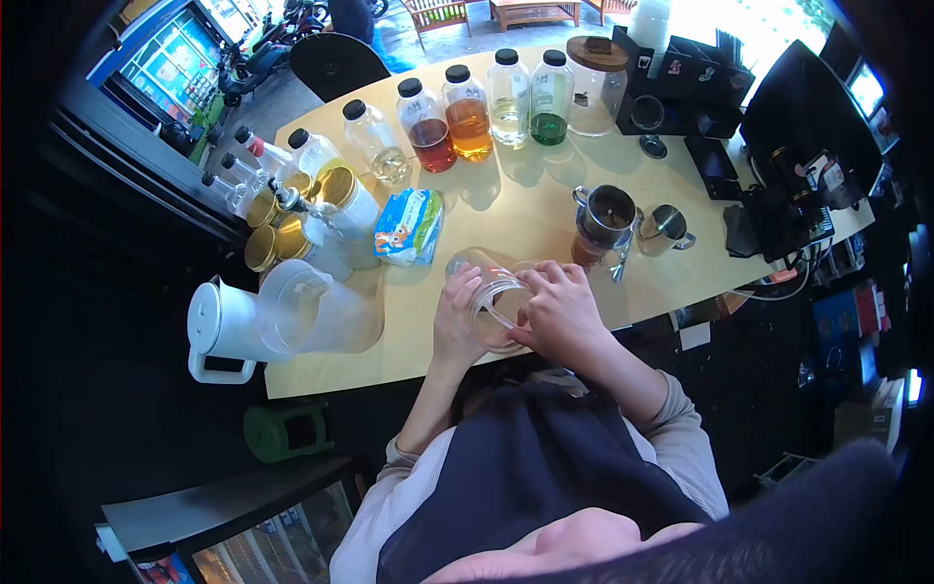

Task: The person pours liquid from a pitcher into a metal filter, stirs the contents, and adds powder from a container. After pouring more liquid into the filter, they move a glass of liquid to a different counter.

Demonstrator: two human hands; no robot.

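A clear, wide-mouthed jar (491,273) lies tilted between my hands at the table's near edge, its open mouth facing me. My left hand (455,319) is closed around the jar's left side. On the other side, my right hand (564,310) grips the rim, with the thumb low at the mouth and the fingers curled over the edge. Whether anything thin is pinched in those fingers is hidden. Just beyond my right hand stands a metal drip filter (610,212) on a glass of brown liquid (587,250). Beside it are a metal mug (664,230) and a spoon (621,261).
Several black-capped bottles (468,115) of coloured liquid line the far edge. A blue tissue pack (409,227) lies left of centre. Gold-lidded jars (336,187), a clear pitcher (316,311) and a white jug (222,321) crowd the left. A monitor (808,127) stands right.
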